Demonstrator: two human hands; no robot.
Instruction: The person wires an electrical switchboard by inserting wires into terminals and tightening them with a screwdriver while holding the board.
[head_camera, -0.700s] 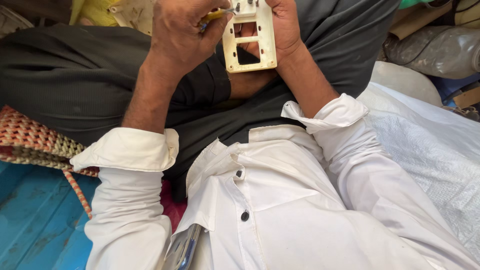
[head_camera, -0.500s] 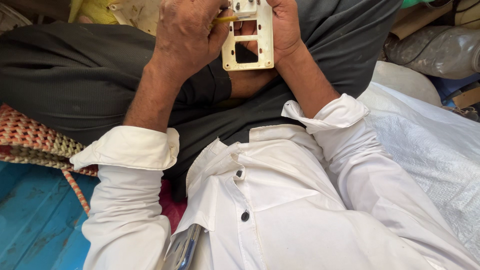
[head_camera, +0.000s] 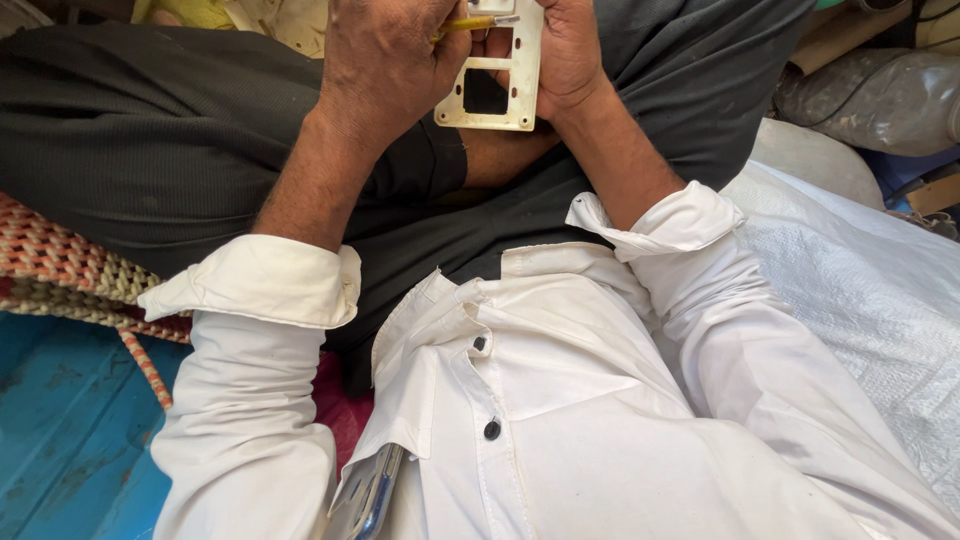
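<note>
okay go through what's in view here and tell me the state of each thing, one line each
left hand: closed around a yellow-handled tool, tip at the plate.
right hand: gripping the plate's right edge.
cream plastic plate: held upright over the lap, rectangular cutouts open.
white shirt cuffs: folded back, forearms bare.
shirt placket: two dark buttons showing.
shiny object in shirt pocket: partly sticking out.

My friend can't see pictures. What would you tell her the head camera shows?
Two hands work on a cream plastic plate with square holes: the right hand holds it while the left hand pokes a thin yellow tool at it. The person wears a white shirt and dark trousers.
</note>
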